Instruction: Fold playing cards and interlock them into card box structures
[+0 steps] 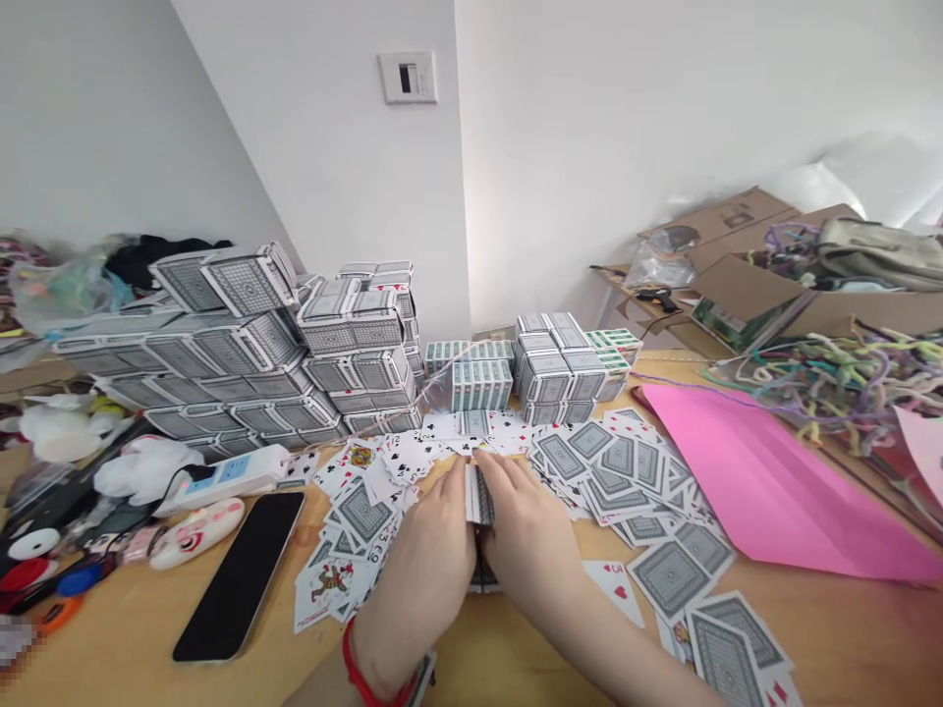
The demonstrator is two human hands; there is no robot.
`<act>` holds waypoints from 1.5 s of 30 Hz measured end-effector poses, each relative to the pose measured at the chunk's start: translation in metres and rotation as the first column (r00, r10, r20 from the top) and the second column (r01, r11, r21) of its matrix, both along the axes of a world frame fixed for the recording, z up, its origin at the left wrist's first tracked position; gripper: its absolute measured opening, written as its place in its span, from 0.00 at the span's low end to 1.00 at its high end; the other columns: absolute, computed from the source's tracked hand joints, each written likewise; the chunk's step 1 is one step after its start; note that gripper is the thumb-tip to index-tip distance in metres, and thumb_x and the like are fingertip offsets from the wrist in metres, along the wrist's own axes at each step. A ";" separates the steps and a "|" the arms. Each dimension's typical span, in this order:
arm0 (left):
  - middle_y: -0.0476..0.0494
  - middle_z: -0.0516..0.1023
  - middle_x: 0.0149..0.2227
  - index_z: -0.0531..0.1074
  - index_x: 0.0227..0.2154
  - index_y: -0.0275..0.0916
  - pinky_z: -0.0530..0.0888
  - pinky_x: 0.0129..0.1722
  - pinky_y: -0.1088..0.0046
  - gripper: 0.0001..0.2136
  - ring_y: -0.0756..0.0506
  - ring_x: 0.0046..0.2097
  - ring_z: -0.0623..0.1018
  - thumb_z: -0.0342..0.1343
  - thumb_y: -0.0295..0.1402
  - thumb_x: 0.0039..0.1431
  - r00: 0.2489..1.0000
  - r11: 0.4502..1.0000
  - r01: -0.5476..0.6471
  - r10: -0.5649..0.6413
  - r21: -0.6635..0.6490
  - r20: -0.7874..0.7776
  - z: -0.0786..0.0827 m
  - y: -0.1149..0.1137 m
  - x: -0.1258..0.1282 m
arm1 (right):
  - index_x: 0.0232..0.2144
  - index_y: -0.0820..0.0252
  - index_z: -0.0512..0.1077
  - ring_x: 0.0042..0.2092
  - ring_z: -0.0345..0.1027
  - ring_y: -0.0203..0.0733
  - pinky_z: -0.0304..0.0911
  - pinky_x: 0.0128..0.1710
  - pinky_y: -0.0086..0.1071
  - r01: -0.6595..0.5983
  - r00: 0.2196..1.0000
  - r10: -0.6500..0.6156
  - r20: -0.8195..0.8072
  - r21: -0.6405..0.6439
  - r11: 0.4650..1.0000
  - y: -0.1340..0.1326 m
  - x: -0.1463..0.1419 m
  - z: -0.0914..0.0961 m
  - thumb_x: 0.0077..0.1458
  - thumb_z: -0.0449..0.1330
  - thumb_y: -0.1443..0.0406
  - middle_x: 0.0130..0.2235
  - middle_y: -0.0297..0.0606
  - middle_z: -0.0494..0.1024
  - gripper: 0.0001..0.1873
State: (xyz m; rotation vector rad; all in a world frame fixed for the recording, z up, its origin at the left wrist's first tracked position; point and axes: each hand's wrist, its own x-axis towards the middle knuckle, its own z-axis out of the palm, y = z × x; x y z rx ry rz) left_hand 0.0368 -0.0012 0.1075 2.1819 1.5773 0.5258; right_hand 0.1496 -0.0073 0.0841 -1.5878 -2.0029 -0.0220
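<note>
Both my hands press together around a small stack of playing cards point(477, 496) standing on edge on the wooden table point(133, 628). My left hand point(434, 540), with a red string on its wrist, closes on the stack's left side. My right hand point(520, 525) closes on its right side, fingers curled over the top. Loose playing cards point(634, 471) lie scattered all around the hands, some face up, some face down.
Piles of boxed card decks point(243, 353) stand behind the loose cards. A black phone point(243, 574) and a white device point(225, 478) lie at the left among small toys. A pink paper sheet point(766, 481), cardboard boxes point(744, 265) and pipe cleaners point(832, 378) fill the right.
</note>
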 end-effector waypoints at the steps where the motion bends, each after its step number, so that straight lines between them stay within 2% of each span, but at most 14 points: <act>1: 0.38 0.74 0.43 0.63 0.47 0.36 0.70 0.45 0.66 0.19 0.45 0.46 0.74 0.39 0.19 0.53 1.000 1.000 -0.010 0.009 0.003 0.023 0.001 0.002 -0.002 | 0.44 0.64 0.65 0.42 0.64 0.43 0.65 0.37 0.32 -0.003 1.000 0.002 -0.028 -0.017 1.000 0.002 0.002 0.000 0.40 0.49 0.81 0.42 0.44 0.73 0.26; 4: 0.40 0.75 0.42 0.62 0.48 0.38 0.70 0.42 0.67 0.21 0.45 0.44 0.74 0.40 0.19 0.52 0.997 1.000 -0.030 0.029 0.009 0.075 0.002 0.004 -0.008 | 0.42 0.63 0.66 0.43 0.64 0.44 0.64 0.40 0.34 0.005 0.999 -0.007 -0.039 -0.059 0.998 0.004 0.005 0.001 0.38 0.48 0.82 0.42 0.44 0.72 0.27; 8: 0.41 0.75 0.41 0.64 0.46 0.39 0.70 0.43 0.67 0.21 0.44 0.44 0.74 0.40 0.18 0.51 0.994 1.000 -0.023 0.022 0.008 0.103 0.001 0.005 -0.009 | 0.38 0.64 0.66 0.42 0.63 0.46 0.64 0.37 0.35 0.019 1.000 -0.019 -0.003 -0.088 0.996 0.005 0.002 0.003 0.41 0.46 0.83 0.38 0.45 0.71 0.23; 12: 0.38 0.74 0.45 0.63 0.47 0.36 0.68 0.47 0.65 0.21 0.44 0.48 0.73 0.40 0.18 0.50 0.995 1.000 -0.028 0.027 0.013 0.097 -0.005 0.004 -0.002 | 0.35 0.63 0.66 0.37 0.62 0.46 0.63 0.36 0.37 0.036 0.999 -0.034 0.028 -0.104 0.994 0.004 -0.003 0.005 0.47 0.45 0.82 0.34 0.44 0.70 0.17; 17: 0.33 0.69 0.52 0.60 0.51 0.34 0.66 0.51 0.61 0.22 0.41 0.53 0.69 0.39 0.20 0.53 0.997 0.997 -0.076 0.076 0.005 0.009 -0.011 0.001 0.005 | 0.33 0.62 0.65 0.35 0.60 0.46 0.62 0.35 0.39 0.032 0.998 -0.025 0.060 -0.115 0.993 0.002 -0.006 0.005 0.46 0.44 0.83 0.32 0.43 0.68 0.18; 20: 0.32 0.67 0.53 0.58 0.53 0.33 0.66 0.51 0.61 0.22 0.41 0.55 0.67 0.39 0.20 0.54 0.996 0.997 -0.083 0.083 0.000 -0.023 -0.013 0.000 0.006 | 0.33 0.63 0.65 0.35 0.59 0.47 0.61 0.35 0.39 0.024 0.996 -0.012 0.091 -0.129 0.991 0.002 -0.005 0.007 0.45 0.44 0.83 0.33 0.44 0.68 0.18; 26: 0.34 0.68 0.53 0.58 0.53 0.34 0.65 0.53 0.63 0.24 0.43 0.54 0.68 0.39 0.19 0.51 1.000 1.000 -0.019 0.019 -0.004 -0.012 -0.012 0.003 0.000 | 0.35 0.64 0.67 0.35 0.59 0.48 0.61 0.35 0.40 -0.051 0.962 0.085 0.259 -0.135 0.990 0.003 -0.003 0.011 0.47 0.46 0.81 0.34 0.45 0.69 0.17; 32: 0.31 0.68 0.52 0.61 0.51 0.32 0.69 0.50 0.62 0.22 0.41 0.52 0.70 0.38 0.19 0.53 0.988 0.999 -0.030 0.032 0.019 -0.150 -0.014 -0.001 0.003 | 0.40 0.68 0.67 0.35 0.59 0.49 0.61 0.34 0.42 -0.091 0.905 0.139 0.403 -0.134 0.987 0.002 -0.004 0.012 0.47 0.48 0.80 0.36 0.48 0.69 0.18; 37: 0.31 0.65 0.55 0.56 0.55 0.31 0.67 0.51 0.61 0.25 0.41 0.55 0.68 0.39 0.19 0.51 0.988 0.998 0.017 -0.007 0.063 -0.152 -0.016 0.000 0.001 | 0.43 0.68 0.66 0.36 0.60 0.48 0.62 0.35 0.40 -0.094 0.947 0.133 0.294 -0.143 0.985 0.003 -0.002 0.013 0.47 0.47 0.80 0.36 0.48 0.69 0.20; 42: 0.30 0.61 0.57 0.55 0.56 0.30 0.63 0.55 0.59 0.25 0.40 0.57 0.64 0.39 0.21 0.52 0.994 0.997 0.050 -0.045 0.057 -0.097 -0.019 -0.001 0.002 | 0.46 0.73 0.64 0.38 0.61 0.51 0.63 0.38 0.47 -0.084 0.937 0.148 0.317 -0.206 0.975 0.001 -0.005 0.015 0.46 0.45 0.81 0.38 0.53 0.70 0.23; 45: 0.31 0.56 0.60 0.50 0.59 0.30 0.60 0.57 0.58 0.29 0.41 0.60 0.59 0.41 0.21 0.51 0.993 0.992 0.113 -0.112 0.048 -0.026 -0.018 0.000 -0.001 | 0.49 0.70 0.62 0.43 0.62 0.51 0.63 0.43 0.47 -0.114 0.979 0.153 0.131 -0.265 0.957 0.001 -0.002 0.013 0.44 0.44 0.81 0.42 0.51 0.69 0.27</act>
